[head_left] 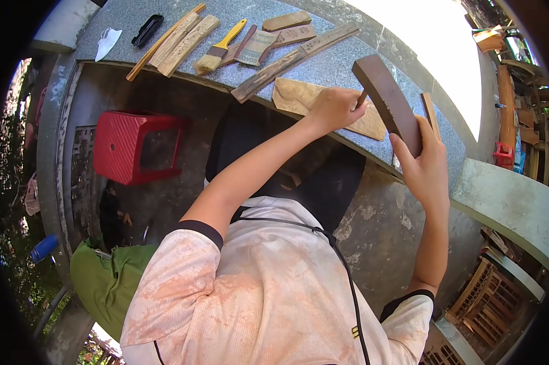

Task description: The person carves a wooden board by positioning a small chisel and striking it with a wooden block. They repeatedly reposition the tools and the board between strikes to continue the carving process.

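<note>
My right hand (422,159) grips the lower end of a long dark brown wooden block (378,88), tilted above the bench, with small notches along one edge. My left hand (338,111) is closed around a thin brown stick (361,98), whose tip shows beside the block; the rest is hidden in the fist. Beneath that hand lies a flat, light-coloured wooden board (293,96) at the front edge of the speckled grey stone bench (332,64). A narrow wood strip (431,115) sits just beyond my right hand.
Along the bench lie a yellow-handled paintbrush (223,48), a worn folded sheet (257,47), a long wood strip (296,61), several wood pieces (189,45), a black case (147,30) and a white mask (108,44). A red plastic stool (125,146) stands left, near green cloth (110,277).
</note>
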The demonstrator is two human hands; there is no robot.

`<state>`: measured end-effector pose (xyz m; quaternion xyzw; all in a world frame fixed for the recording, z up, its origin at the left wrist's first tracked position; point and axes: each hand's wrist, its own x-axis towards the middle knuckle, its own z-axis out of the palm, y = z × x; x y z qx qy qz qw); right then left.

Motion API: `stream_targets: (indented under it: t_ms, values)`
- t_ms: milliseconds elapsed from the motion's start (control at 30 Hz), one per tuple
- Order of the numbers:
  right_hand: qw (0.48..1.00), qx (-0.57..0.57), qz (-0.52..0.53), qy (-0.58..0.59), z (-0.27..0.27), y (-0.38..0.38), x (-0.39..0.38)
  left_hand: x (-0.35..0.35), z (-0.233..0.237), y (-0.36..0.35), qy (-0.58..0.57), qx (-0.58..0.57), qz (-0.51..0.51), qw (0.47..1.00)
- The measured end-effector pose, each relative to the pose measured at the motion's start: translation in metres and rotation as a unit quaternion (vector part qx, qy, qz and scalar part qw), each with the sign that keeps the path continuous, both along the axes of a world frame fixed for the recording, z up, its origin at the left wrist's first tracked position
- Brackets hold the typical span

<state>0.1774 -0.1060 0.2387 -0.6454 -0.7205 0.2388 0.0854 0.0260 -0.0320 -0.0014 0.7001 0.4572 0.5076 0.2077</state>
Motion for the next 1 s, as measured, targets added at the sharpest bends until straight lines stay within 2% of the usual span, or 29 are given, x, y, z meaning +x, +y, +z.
stream_targets:
  t_ms: [67, 167, 233, 267, 300, 400, 500, 567, 633, 700, 767, 833, 867, 900, 1000]
  values:
    - [0.988, 0.096, 0.028, 0.117, 0.003, -0.009, -0.002, -0.001, -0.003, 0.004, 0.000, 0.005, 0.009, 1.000]
    - [0.951, 0.277, 0.088, 0.105, -0.026, -0.008, 0.012, -0.002, -0.004, 0.001, 0.026, -0.012, -0.011, 1.000]
    - [0.976, 0.203, 0.079, 0.012, -0.025, -0.003, 0.003, -0.006, 0.000, 0.004, 0.043, -0.010, -0.035, 0.998]
    - [0.998, 0.062, 0.023, 0.001, -0.012, 0.004, 0.001, -0.006, 0.000, 0.006, 0.043, 0.012, -0.030, 0.999]
    - [0.996, -0.083, -0.034, -0.010, -0.004, 0.007, 0.001, -0.005, -0.002, 0.008, 0.044, 0.030, -0.025, 0.998]
    - [0.986, 0.111, 0.028, 0.120, -0.009, -0.009, 0.000, -0.002, -0.010, 0.012, 0.076, 0.051, -0.003, 0.996]
    - [0.949, 0.294, 0.099, 0.049, -0.034, -0.009, 0.003, -0.002, -0.011, 0.006, 0.110, 0.018, -0.024, 0.993]
    - [0.989, 0.121, 0.076, -0.037, -0.020, -0.005, 0.000, -0.004, -0.004, 0.006, 0.116, 0.007, -0.043, 0.992]
    - [0.989, 0.110, 0.071, -0.070, -0.010, -0.008, 0.001, -0.004, -0.004, 0.005, 0.124, -0.013, -0.060, 0.990]
    - [0.978, 0.190, 0.084, 0.031, -0.003, -0.012, -0.002, -0.006, -0.006, 0.010, 0.132, -0.004, -0.047, 0.990]
    - [0.968, 0.228, 0.080, 0.071, -0.009, -0.019, 0.000, -0.002, -0.010, 0.006, 0.138, 0.027, -0.022, 0.990]
    - [0.965, 0.247, 0.064, 0.052, -0.025, -0.015, 0.001, -0.002, -0.002, 0.006, 0.131, 0.008, -0.041, 0.990]
    - [0.977, 0.195, 0.088, -0.022, -0.022, -0.011, -0.001, -0.004, 0.003, 0.006, 0.129, -0.009, -0.055, 0.990]
    - [0.998, 0.013, 0.044, -0.040, -0.017, -0.011, 0.004, -0.007, 0.004, 0.006, 0.129, -0.029, -0.067, 0.989]
    - [0.982, 0.173, 0.061, 0.055, -0.016, -0.017, -0.004, -0.004, -0.004, 0.012, 0.112, 0.075, -0.007, 0.991]
